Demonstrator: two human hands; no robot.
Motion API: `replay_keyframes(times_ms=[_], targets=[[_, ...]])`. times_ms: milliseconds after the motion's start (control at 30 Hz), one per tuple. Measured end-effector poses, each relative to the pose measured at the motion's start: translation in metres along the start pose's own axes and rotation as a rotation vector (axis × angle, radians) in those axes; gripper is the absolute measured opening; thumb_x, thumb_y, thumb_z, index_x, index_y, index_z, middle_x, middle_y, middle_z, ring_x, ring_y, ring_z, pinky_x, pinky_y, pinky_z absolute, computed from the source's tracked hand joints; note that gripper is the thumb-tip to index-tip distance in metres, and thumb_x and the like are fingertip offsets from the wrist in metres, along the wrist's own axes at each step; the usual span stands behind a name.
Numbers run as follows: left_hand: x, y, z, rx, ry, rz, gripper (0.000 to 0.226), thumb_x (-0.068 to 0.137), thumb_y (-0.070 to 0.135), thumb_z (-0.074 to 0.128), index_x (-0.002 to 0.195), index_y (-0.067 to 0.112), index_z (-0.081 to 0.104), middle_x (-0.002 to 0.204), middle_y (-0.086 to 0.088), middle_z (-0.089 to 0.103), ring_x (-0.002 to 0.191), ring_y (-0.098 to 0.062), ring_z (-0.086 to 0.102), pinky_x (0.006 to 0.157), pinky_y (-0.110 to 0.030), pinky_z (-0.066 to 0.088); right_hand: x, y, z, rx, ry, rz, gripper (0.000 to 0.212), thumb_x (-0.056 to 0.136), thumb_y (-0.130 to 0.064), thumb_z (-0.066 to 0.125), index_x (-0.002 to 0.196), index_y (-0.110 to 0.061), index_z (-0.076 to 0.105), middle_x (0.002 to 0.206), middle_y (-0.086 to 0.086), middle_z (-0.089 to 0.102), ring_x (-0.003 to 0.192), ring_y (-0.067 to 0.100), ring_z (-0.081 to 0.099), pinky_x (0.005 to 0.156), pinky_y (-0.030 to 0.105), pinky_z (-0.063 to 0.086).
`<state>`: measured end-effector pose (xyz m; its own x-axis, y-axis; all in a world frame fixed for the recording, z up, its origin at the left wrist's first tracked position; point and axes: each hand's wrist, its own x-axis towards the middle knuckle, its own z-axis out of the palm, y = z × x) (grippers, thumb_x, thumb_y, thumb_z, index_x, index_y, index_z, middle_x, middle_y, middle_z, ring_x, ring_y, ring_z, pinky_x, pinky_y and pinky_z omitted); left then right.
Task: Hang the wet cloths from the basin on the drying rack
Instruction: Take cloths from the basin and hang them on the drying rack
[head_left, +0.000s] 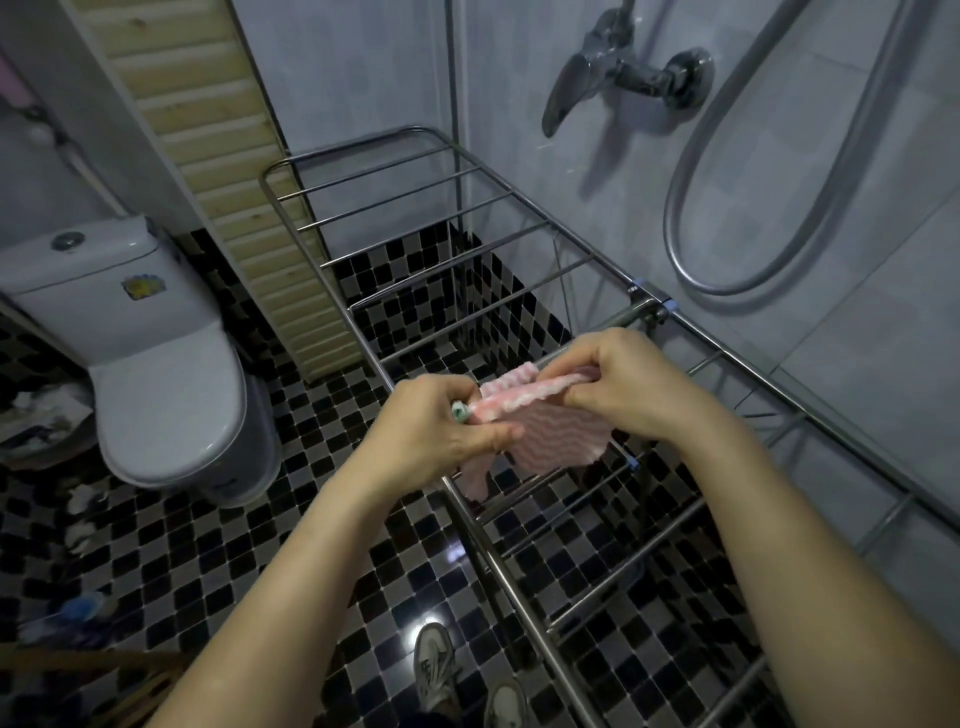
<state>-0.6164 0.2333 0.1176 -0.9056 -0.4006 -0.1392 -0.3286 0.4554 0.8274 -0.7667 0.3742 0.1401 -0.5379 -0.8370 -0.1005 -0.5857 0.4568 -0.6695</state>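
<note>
My left hand (441, 421) and right hand (618, 384) pinch the pink cloth (550, 421) tight, stretching it flat over the rack (332, 265).

The cloth (540, 421) is pale pink with white wavy stripes, and a small green-and-white bit (96, 410) shows at its left end. The drying rack (415, 249) is bare silver metal, with small blue clips (670, 303) at its joints. The floor (291, 519) is a checker of black, grey and whitish little tiles. The wall (363, 67) is pale grey-blue tile. The toilet (156, 364) is white, with a yellow and blue sticker (141, 287) on its tank. A ribbed cream panel (234, 182) stands beside it. The tap (618, 73) and shower hose (737, 197) are shiny chrome. The shoes (467, 680) are grey-white.
</note>
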Motion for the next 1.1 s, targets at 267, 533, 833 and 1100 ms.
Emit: replay_keyframes(times_ms=[267,533,833,1100], targets=[[0.009,-0.002,-0.013,0.078,0.269,0.130,0.008,0.079,0.022,0.076,0.078,0.023,0.069,0.074,0.011,0.067,0.063,0.000,0.063,0.051,-0.014,0.047,0.014,0.024,-0.035,0.209,0.077,0.037,0.026,0.085,-0.003,0.064,0.099,-0.022,0.075,0.089,-0.014,0.073,0.087,0.004,0.068,0.086,0.029,0.056],[-0.014,-0.036,0.039,0.665,0.119,0.342,0.011,0.084,0.031,0.070,0.095,0.031,0.072,0.086,0.012,0.071,0.080,-0.007,0.065,0.076,-0.029,0.057,-0.015,0.075,0.019,0.144,0.017,0.166,0.022,0.082,-0.009,0.065,0.081,-0.031,0.070,0.082,-0.004,0.071,0.079,0.025,0.066,0.076,0.039,0.056],[-0.030,-0.064,0.083,0.502,-0.238,0.053,0.046,0.084,0.067,0.045,0.101,0.033,0.071,0.087,0.013,0.073,0.071,0.002,0.065,0.071,-0.024,0.056,-0.038,0.118,0.064,-0.176,-0.160,0.273,0.021,0.078,-0.010,0.067,0.090,-0.027,0.072,0.096,-0.012,0.060,0.089,0.008,0.058,0.090,0.033,0.050],[-0.016,-0.080,0.076,0.572,0.032,-0.220,0.026,0.086,0.050,0.064,0.102,0.032,0.072,0.088,0.011,0.074,0.073,-0.006,0.066,0.066,-0.029,0.057,-0.018,0.114,0.088,0.353,0.203,0.557,0.036,0.086,-0.034,0.069,0.110,-0.007,0.067,0.093,-0.001,0.060,0.092,0.015,0.056,0.082,0.030,0.043]])
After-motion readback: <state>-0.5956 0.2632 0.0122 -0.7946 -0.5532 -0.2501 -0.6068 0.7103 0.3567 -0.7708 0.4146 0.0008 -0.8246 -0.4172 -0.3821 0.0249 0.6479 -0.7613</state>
